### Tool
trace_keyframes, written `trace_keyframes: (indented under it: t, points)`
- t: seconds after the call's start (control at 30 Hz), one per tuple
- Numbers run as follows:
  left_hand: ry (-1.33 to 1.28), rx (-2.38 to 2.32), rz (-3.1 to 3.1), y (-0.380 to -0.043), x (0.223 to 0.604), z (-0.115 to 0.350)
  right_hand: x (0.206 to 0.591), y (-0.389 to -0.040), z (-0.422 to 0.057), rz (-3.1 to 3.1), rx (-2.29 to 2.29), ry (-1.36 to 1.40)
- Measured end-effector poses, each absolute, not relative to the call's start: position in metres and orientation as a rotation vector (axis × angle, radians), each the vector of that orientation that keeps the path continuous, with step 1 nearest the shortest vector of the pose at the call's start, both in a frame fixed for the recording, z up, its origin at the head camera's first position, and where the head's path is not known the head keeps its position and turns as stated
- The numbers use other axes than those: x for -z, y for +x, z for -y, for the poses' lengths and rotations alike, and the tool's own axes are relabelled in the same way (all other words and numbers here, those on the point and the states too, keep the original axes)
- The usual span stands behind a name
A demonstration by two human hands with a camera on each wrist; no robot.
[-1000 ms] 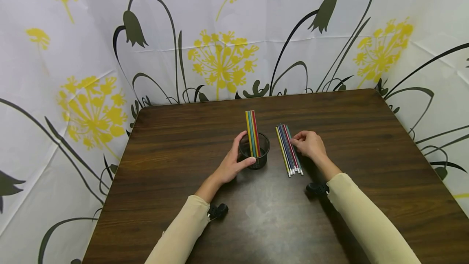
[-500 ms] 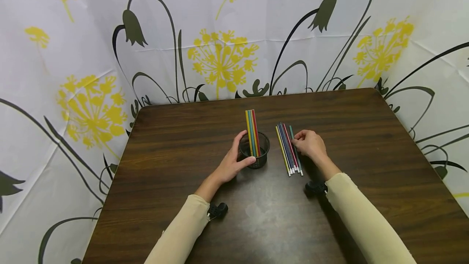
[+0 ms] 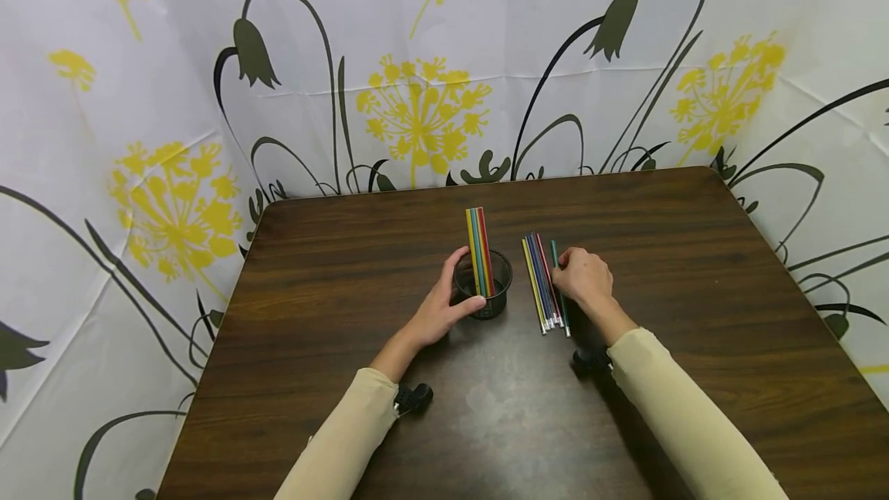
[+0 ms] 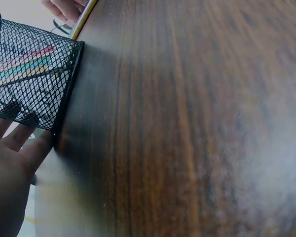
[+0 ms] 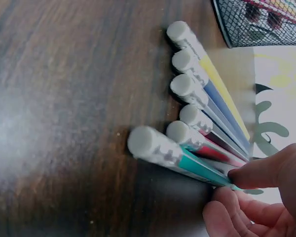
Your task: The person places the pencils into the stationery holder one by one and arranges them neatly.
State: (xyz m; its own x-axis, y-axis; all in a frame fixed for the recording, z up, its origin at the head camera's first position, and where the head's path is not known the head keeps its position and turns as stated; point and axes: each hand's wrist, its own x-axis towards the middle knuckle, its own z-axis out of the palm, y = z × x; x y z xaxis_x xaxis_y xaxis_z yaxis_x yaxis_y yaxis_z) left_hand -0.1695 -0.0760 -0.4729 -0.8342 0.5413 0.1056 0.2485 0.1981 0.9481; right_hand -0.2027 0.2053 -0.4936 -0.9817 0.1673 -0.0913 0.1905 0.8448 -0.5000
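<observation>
My left hand [image 3: 439,311] holds a black mesh pencil cup [image 3: 497,309], thumb at its near rim and fingers along the side. Yellow, teal and red pencils [image 3: 479,245] lean upright inside, also visible through the mesh [image 4: 34,74]. To the right of the cup, my right hand [image 3: 585,278] pinches a green pencil [image 5: 200,169] between thumb and fingers. Its white eraser end points toward my body. Beside it, several pencils [image 3: 540,284] in yellow, blue, dark and red lie in a row, eraser ends nearest me.
The dark wood-grain table [image 3: 333,253] runs back to a white curtain [image 3: 417,21] printed with flowers. Black wrist cameras sit at the left sleeve [image 3: 414,400] and the right sleeve [image 3: 590,361].
The green pencil has come away from the right side of the row, leaving a gap at its far end. My right hand has shifted slightly with it; my left hand stays on the cup.
</observation>
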Motion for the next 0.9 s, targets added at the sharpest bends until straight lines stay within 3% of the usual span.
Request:
trace_keyframes:
  t: [0.53,0.9]
  points:
    - [0.729,-1.668,-2.241,-0.169,0.470,0.075,0.479,-0.209,-0.230,-2.632,1.191,0.278]
    - [0.733,-1.676,-2.226,-0.169,0.471,0.075,0.420,-0.208,-0.221,-2.840,1.473,0.079]
